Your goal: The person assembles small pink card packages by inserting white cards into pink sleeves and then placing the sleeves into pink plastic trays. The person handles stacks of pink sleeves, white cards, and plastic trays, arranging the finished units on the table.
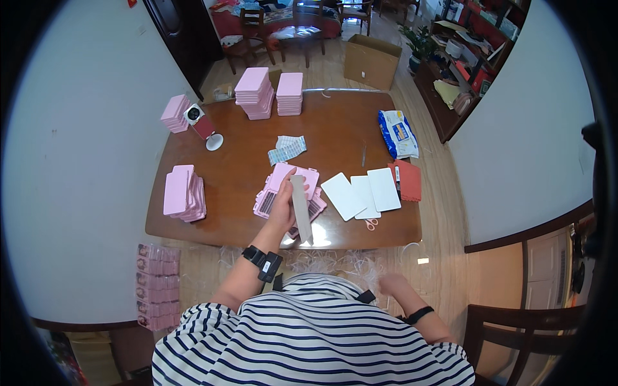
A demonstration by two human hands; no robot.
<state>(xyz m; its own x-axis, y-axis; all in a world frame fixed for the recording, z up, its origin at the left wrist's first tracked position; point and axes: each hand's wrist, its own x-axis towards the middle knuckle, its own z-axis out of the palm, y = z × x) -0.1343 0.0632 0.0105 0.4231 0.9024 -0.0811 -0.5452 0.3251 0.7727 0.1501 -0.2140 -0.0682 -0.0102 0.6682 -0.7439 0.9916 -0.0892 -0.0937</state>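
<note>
My left hand (284, 207) is raised over the front of the brown table (335, 128) and grips a long grey strip (300, 209) that stands upright. Under it lie several pink trays (283, 180) with dark rows inside. My right hand (391, 284) hangs low beside my waist, below the table's front edge, fingers curled, holding nothing I can see. Three white cards (364, 193) lie fanned to the right of the pink trays, with small pink scissors (371, 223) in front of them.
Stacks of pink boxes stand at the back (267, 92), far left (175, 113) and near left (183, 193). A red pad (408, 180), a blue-white packet (397, 133), a small white camera (194, 115), a cardboard box (370, 61) and a dark chair (534, 334) are around.
</note>
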